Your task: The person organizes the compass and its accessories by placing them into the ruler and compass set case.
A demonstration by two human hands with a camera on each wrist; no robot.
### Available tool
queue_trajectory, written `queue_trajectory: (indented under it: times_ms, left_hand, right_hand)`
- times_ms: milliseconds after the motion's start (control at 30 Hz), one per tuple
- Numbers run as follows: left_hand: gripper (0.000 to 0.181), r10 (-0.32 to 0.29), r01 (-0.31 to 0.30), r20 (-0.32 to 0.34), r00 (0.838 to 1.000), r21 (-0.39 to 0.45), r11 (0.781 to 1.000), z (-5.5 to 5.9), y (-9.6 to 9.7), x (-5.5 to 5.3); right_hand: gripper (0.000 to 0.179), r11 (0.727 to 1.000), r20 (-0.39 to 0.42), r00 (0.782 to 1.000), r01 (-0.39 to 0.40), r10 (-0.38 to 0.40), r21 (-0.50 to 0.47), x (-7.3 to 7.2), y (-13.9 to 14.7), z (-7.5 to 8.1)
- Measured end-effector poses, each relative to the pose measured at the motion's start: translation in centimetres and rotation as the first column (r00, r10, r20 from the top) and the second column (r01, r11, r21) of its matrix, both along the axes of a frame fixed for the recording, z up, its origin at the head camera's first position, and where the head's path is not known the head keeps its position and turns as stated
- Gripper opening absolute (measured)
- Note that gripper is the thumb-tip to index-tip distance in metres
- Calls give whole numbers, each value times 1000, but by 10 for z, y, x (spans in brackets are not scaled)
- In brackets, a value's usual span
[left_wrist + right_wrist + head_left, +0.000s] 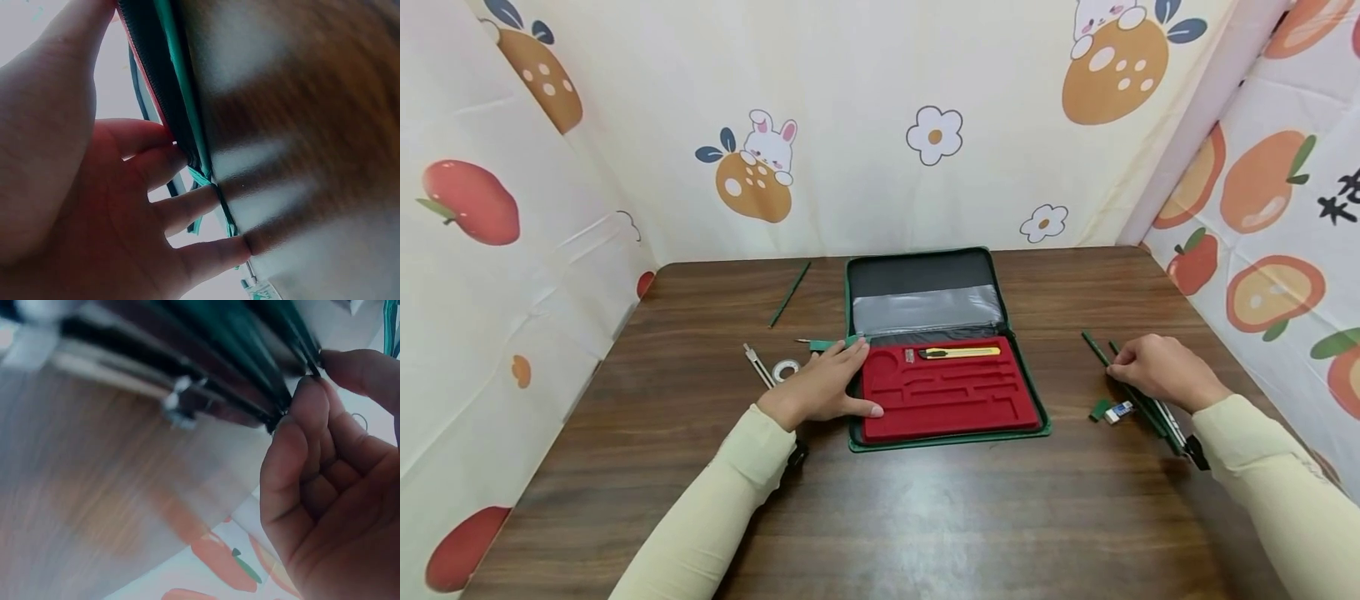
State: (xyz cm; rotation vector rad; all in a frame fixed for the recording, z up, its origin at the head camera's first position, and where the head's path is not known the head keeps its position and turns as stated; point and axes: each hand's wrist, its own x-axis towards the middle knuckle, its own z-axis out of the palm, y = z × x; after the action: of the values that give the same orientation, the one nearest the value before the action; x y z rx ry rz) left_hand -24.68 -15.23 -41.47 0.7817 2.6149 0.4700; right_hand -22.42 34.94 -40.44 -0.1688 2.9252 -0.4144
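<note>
On the table lies a green zip case (951,444), spread open, with a red moulded tray (940,423) in its near half. A yellow utility knife (958,353) and a small metallic piece (909,356) sit in the tray. My left hand (823,387) rests on the case's left edge, thumb on the tray and fingers extended. At the right, my right hand (1165,372) pinches a dark green pencil (284,328) between thumb and fingertips. Another green pencil (1095,348) lies beside it, and silvery tools (1168,423) are partly hidden under the wrist.
Near the right hand are a white-and-blue eraser (1118,412) and a small green block (1100,409). Left of the case lie a lone green pencil (790,294), a white tape roll (786,368), a slim metal tool (758,365) and a green-handled item (822,344). Printed curtains border the table.
</note>
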Motion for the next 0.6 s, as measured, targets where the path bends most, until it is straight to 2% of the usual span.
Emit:
queue_trajectory:
  times_ms: [133,267,400,600]
  left_hand:
    - [103,-5,5,-7,1000,0,1000,0,0,0]
    - [103,-7,7,-11,1000,5,1000,-1,0,-1]
    - [103,-6,6,-14,1000,6,1000,-2,0,-1]
    - [103,-6,6,-18,1000,-6,1000,-3,-1,-2]
  right_hand:
    - [24,999,20,999,43,-43,18,0,-4,1]
    - [35,996,24,996,83,-83,12,0,-9,5]
    - [40,997,-28,997,77,-77,-12,-1,-14,13]
    - [31,999,-121,992,35,-40,-39,-2,-28,26]
